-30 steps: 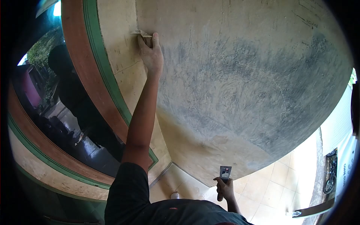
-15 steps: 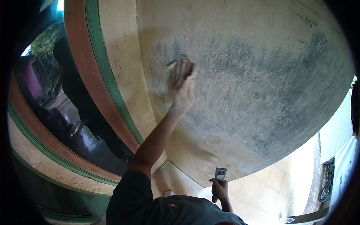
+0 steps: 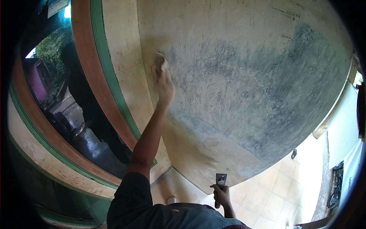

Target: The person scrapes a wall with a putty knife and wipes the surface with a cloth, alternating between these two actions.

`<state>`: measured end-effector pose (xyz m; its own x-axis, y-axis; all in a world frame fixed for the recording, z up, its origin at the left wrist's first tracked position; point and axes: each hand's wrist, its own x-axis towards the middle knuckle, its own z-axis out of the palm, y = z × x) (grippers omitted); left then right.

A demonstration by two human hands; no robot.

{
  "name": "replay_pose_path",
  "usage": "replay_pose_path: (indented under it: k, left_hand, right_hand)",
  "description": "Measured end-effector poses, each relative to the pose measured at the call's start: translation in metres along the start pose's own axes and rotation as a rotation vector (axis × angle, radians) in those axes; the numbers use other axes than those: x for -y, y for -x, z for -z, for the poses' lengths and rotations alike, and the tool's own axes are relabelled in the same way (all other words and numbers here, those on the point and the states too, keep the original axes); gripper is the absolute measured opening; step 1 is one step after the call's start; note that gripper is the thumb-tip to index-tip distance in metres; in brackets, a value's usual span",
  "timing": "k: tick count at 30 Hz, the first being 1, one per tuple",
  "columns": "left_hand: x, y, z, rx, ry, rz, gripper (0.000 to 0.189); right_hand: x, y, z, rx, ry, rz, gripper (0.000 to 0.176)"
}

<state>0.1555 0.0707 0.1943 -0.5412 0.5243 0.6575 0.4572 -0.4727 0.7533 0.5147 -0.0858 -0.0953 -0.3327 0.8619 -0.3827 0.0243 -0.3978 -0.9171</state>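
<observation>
My left hand (image 3: 165, 84) is raised against the wall (image 3: 236, 87), close to the inner corner, with its fingers wrapped round a pale, thin piece of sandpaper or cloth (image 3: 163, 62). Grey, scuffed patches cover much of the wall to its right. Low in the view, my right hand (image 3: 222, 195) grips a scraper (image 3: 221, 179) by its handle, the flat dark blade pointing up, in front of the wall's lower edge.
On the left is a dark glass window (image 3: 85, 126) with a brown and green frame (image 3: 100, 82). Below right lie floor tiles (image 3: 263, 192) and a dark sandal (image 3: 294, 154). A white banner (image 3: 352, 168) and a motorcycle (image 3: 334, 194) stand at the far right.
My left hand has moved left across the wall towards the corner, still holding the pale piece. My right hand keeps its hold on the scraper. The view has shifted slightly.
</observation>
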Motion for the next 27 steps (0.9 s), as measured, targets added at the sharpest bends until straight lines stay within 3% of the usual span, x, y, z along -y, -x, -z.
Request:
replay_pose_path:
  k: [1, 2, 4, 6, 7, 9, 11, 13, 15, 17, 19, 21, 22, 24, 26, 27]
  left_hand:
    - [0.015, -0.019, -0.001, -0.088, 0.232, 0.150, 0.043]
    - [0.011, -0.017, -0.011, -0.092, 0.227, 0.150, 0.043]
    - [-0.010, -0.009, -0.057, -0.280, -0.312, -0.255, 0.043]
    - [-0.030, 0.050, -0.087, -0.214, -0.367, -0.829, 0.045]
    - [-0.018, 0.067, -0.075, -0.217, -0.382, -0.824, 0.045]
    - [0.032, 0.087, -0.045, 0.077, -0.587, -0.915, 0.046]
    - [0.079, 0.043, -0.022, 0.084, -0.127, -0.433, 0.042]
    - [0.060, -0.005, 0.007, -0.172, -0.313, -0.208, 0.041]
    - [0.033, -0.050, 0.010, -0.380, -0.205, -0.139, 0.042]
    - [-0.037, -0.027, -0.023, -0.325, 0.000, 0.003, 0.040]
    - [-0.039, -0.009, -0.066, -0.431, -0.324, -0.622, 0.048]
    - [-0.066, 0.065, -0.097, -0.193, -0.340, -0.760, 0.043]
    - [-0.047, 0.080, -0.093, -0.187, -0.345, -0.749, 0.043]
    - [0.008, 0.104, -0.074, 0.051, -0.486, -1.045, 0.038]
    - [0.042, 0.068, -0.038, -0.024, -0.235, -0.831, 0.039]
    - [0.015, 0.055, -0.026, -0.052, 0.068, -0.350, 0.037]
  right_hand:
    - [-0.003, 0.002, 0.003, 0.010, -0.007, 0.009, 0.014]
    - [-0.005, 0.004, 0.004, 0.016, -0.005, 0.007, 0.014]
    - [-0.005, 0.006, 0.006, 0.022, -0.010, 0.004, 0.015]
    - [-0.005, 0.004, 0.008, 0.031, -0.035, -0.013, 0.015]
    - [-0.008, 0.007, 0.007, 0.037, -0.063, -0.049, 0.015]
    - [-0.011, 0.009, 0.011, 0.076, -0.086, -0.062, 0.015]
    - [-0.010, 0.014, 0.014, 0.063, 0.032, -0.008, 0.015]
    - [-0.012, 0.020, 0.023, 0.053, 0.002, -0.031, 0.015]
    - [-0.019, 0.024, 0.030, -0.002, -0.010, -0.052, 0.015]
    - [-0.022, 0.025, 0.031, -0.015, 0.000, -0.065, 0.015]
    - [-0.021, 0.030, 0.030, 0.007, 0.001, -0.074, 0.015]
    - [-0.024, 0.030, 0.028, 0.022, -0.025, -0.094, 0.014]
    - [-0.026, 0.031, 0.027, 0.040, -0.037, -0.109, 0.014]
    - [-0.030, 0.035, 0.030, 0.057, 0.015, -0.120, 0.014]
    - [-0.035, 0.041, 0.039, 0.065, 0.014, -0.116, 0.015]
    - [-0.037, 0.045, 0.045, 0.070, 0.013, -0.104, 0.015]
